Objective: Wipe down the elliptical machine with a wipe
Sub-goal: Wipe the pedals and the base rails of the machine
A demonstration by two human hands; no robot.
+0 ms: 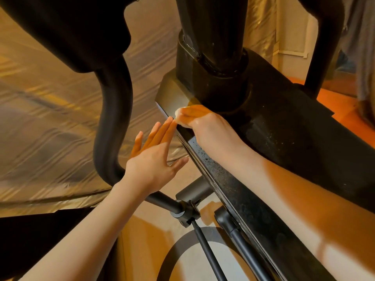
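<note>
my right hand (205,126) presses the wipe (178,114) on the machine's frame (284,126), before the upright post (211,37). my left hand (154,157) lies left of it, fingertips touching the frame's edge.

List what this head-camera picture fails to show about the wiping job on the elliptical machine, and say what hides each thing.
- Wipe: only a white corner shows; the right hand curled over it covers the rest.
- Elliptical machine: its console and upper column are cut off by the top edge.
- Left hand fingertips: too close to the housing's edge to tell touching from apart.
- Speckles on the housing: dust or droplets, too small to tell.
</note>
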